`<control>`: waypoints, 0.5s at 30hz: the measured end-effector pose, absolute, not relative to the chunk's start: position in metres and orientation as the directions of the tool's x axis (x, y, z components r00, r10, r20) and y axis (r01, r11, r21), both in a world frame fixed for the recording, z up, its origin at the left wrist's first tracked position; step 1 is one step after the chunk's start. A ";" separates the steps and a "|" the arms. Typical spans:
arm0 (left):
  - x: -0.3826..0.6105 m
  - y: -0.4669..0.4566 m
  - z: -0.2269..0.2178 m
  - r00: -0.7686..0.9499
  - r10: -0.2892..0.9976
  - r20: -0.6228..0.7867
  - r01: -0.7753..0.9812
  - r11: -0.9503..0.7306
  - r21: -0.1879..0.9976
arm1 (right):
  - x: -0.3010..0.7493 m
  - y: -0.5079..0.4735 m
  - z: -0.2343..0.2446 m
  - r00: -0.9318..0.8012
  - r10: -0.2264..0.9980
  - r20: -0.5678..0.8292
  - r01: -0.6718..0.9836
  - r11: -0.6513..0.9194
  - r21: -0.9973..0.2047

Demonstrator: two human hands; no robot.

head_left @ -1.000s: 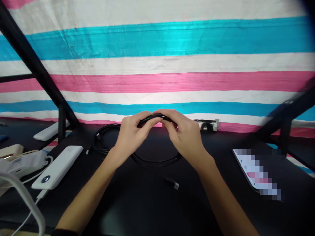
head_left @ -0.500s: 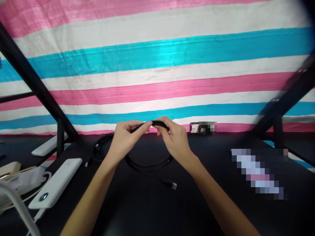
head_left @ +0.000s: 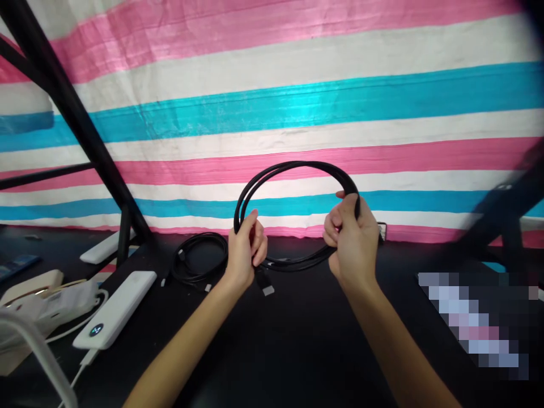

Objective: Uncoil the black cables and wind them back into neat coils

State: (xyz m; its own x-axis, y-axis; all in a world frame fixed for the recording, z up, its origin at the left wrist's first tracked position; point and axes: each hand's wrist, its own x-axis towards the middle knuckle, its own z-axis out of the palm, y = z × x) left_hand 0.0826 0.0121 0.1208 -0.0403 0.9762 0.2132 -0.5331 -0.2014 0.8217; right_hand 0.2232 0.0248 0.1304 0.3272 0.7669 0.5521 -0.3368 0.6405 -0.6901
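A black cable (head_left: 293,168) is wound into an upright loop of a few turns and held in the air above a black table (head_left: 289,345). My left hand (head_left: 246,252) grips the loop's left side. My right hand (head_left: 352,238) grips its right side. The cable's plug end (head_left: 266,285) hangs just below my left hand. A second coiled black cable (head_left: 196,258) lies flat on the table to the left of my left hand.
A white power bank (head_left: 115,309) with a white lead lies at the left, another white bar (head_left: 106,245) behind it. Black frame struts (head_left: 72,113) cross at the left and right. A striped pink, white and blue sheet (head_left: 297,102) hangs behind. A blurred flat device (head_left: 476,317) lies at the right.
My hands have moved apart and lifted the cable off the table; the loop, low and squeezed before, now stands open and upright. The camera has tilted slightly.
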 end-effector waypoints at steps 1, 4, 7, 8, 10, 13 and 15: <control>0.085 0.012 0.118 -0.052 0.979 0.198 -0.561 -0.193 0.805 | 0.221 0.023 0.131 0.329 0.771 0.545 -0.353 0.636 -0.686; 0.086 0.012 0.114 -0.069 0.986 0.155 -0.626 -0.164 0.762 | 0.213 0.018 0.129 0.314 0.801 0.510 -0.419 0.599 -0.683; 0.084 0.011 0.114 -0.078 0.991 0.110 -0.682 -0.134 0.719 | 0.205 0.015 0.126 0.291 0.831 0.473 -0.477 0.555 -0.682; 0.083 0.011 0.115 -0.079 0.992 0.095 -0.697 -0.124 0.706 | 0.203 0.014 0.125 0.279 0.841 0.464 -0.490 0.540 -0.684; 0.082 0.011 0.116 -0.086 0.994 0.074 -0.719 -0.113 0.686 | 0.200 0.013 0.124 0.241 0.857 0.456 -0.504 0.512 -0.696; 0.079 0.014 0.119 -0.095 0.993 0.065 -0.732 -0.114 0.672 | 0.201 0.014 0.125 0.156 0.876 0.456 -0.506 0.467 -0.725; 0.075 0.017 0.121 -0.072 0.995 0.072 -0.734 -0.102 0.671 | 0.205 0.016 0.127 0.080 0.891 0.446 -0.494 0.424 -0.759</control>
